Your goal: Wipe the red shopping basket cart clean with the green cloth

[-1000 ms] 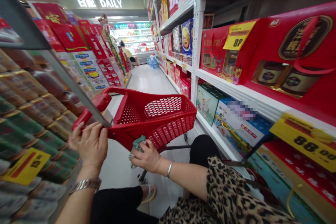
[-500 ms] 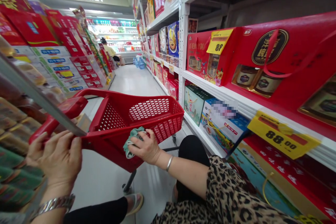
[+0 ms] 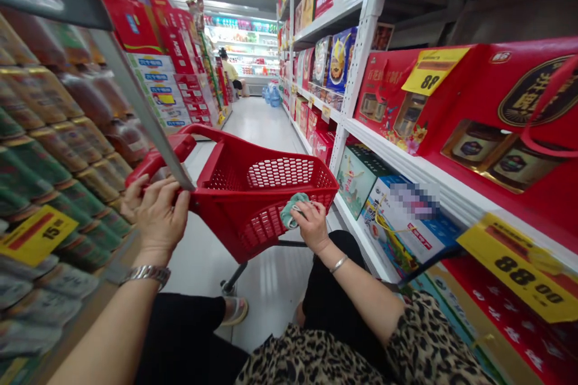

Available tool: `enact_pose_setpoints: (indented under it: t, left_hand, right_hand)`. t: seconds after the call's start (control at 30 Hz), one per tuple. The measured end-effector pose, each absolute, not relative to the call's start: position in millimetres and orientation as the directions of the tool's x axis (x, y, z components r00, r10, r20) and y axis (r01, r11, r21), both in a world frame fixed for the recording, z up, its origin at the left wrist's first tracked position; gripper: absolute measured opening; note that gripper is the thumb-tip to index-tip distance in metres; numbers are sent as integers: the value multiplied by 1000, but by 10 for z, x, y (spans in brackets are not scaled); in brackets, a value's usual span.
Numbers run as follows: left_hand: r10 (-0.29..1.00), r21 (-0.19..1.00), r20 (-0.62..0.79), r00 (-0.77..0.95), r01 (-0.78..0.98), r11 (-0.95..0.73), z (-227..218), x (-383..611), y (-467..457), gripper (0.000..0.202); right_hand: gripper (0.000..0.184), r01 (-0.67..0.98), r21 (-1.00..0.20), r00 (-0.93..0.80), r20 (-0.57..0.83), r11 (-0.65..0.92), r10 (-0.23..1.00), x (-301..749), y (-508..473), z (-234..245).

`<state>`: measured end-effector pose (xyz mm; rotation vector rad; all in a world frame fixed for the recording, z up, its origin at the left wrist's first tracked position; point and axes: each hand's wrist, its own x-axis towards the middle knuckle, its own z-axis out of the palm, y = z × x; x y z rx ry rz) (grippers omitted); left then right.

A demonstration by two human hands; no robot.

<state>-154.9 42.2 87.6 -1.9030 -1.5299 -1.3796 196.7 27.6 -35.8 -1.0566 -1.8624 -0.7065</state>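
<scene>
Right hand [image 3: 312,227] slid rightward, pinching one teal cloth [image 3: 294,210], left hand [image 3: 158,216] gripping cart handle [image 3: 158,162]

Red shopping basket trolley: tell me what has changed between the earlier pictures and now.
The right hand has moved forward along the right side wall of the red plastic basket, carrying the grey-green cloth away from the near end. Nothing was let go. The left hand stays closed on the trolley's grip.
</scene>
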Motion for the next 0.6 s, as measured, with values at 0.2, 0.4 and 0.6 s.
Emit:
enact_pose_setpoints:
  t: [0.2, 0.4, 0.6]
  left_hand:
    - [537, 290, 841, -68, 894, -342, 946, -1458, 370, 34]
    - [526, 323, 844, -107, 884, -338, 929, -1411, 359, 36]
    - [543, 359, 828, -138, 875, -325, 908, -1389, 371, 32]
  right_hand:
    - [37, 944, -221, 26, 789, 245, 613, 2583, 351, -555]
    - [39, 844, -537, 411, 636, -8, 654, 3061, 476, -592]
    - [35, 753, -647, 584, 572, -122, 576, 3056, 586, -524]
